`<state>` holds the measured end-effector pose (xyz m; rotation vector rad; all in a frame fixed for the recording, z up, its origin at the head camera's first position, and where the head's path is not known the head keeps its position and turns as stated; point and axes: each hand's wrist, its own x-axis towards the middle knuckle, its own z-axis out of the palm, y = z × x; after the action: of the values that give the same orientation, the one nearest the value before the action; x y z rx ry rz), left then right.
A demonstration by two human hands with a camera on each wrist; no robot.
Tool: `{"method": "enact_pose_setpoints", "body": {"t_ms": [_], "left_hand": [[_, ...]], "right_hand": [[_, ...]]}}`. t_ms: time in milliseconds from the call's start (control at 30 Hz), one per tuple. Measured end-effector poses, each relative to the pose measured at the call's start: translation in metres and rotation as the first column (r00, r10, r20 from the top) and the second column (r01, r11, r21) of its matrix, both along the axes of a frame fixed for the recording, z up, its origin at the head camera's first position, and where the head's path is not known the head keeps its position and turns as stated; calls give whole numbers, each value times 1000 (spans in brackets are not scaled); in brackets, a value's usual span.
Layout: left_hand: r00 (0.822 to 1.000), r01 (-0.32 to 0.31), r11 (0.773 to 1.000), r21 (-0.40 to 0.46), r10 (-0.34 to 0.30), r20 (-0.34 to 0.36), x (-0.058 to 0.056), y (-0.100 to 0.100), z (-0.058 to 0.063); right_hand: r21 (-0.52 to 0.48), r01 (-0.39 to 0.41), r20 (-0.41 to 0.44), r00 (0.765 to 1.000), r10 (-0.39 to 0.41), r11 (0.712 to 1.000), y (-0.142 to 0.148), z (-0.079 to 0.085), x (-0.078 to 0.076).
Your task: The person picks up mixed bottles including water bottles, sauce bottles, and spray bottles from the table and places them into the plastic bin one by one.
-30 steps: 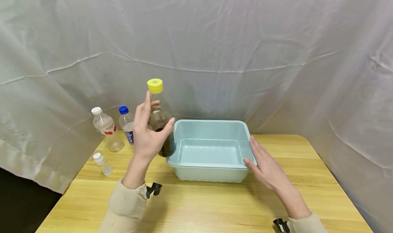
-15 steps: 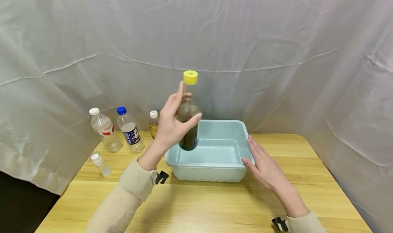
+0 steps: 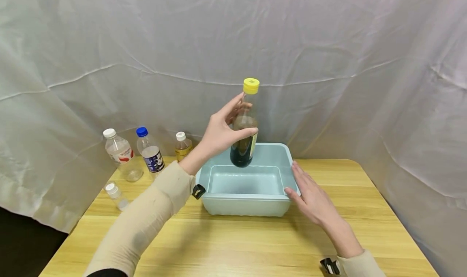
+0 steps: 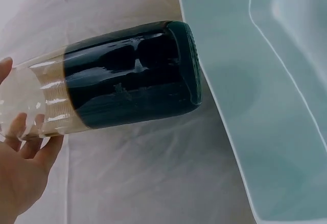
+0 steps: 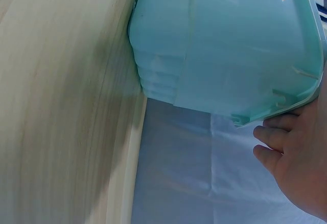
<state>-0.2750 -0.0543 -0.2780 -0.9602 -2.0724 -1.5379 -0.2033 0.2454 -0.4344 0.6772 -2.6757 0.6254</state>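
Note:
My left hand (image 3: 222,131) holds a clear bottle of dark liquid (image 3: 243,143) with a yellow cap, thumb across the front and fingers behind the upper body. The bottle hangs nearly upright over the pale blue plastic bin (image 3: 246,196), its base above the bin's floor. From the left wrist, the bottle's dark lower half (image 4: 133,76) overlaps the view beside the bin's edge (image 4: 225,122). At the bin's right front corner, my right hand (image 3: 315,198) rests with fairly straight fingers along the rim and its thumb at the front edge. The right wrist view shows fingertips (image 5: 268,155) just under the rim.
On the wooden table (image 3: 233,244), left of the bin, stand a white-capped bottle (image 3: 122,153), a blue-capped bottle (image 3: 151,153) and a yellow-labelled bottle (image 3: 183,147). A small white-capped bottle (image 3: 116,194) stands nearer. A grey cloth (image 3: 233,37) hangs behind.
My left hand has carried the yellow-capped bottle rightward, from the bin's left side to above its middle. The yellow-labelled bottle has come into sight. My right hand stays at the bin's corner.

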Motion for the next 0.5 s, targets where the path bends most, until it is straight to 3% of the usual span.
{"method": "enact_pose_setpoints", "body": {"t_ms": [233,500], "left_hand": [[998,-19,996,-84,24,65,-18,17,3],[990,45,994,-102,-31,135,-36,33,-8]], "right_hand": [[-2,-1,3,1000,1,1000,0,0,0],[1,9,16,1000,-9,1000,0,0,1]]}}
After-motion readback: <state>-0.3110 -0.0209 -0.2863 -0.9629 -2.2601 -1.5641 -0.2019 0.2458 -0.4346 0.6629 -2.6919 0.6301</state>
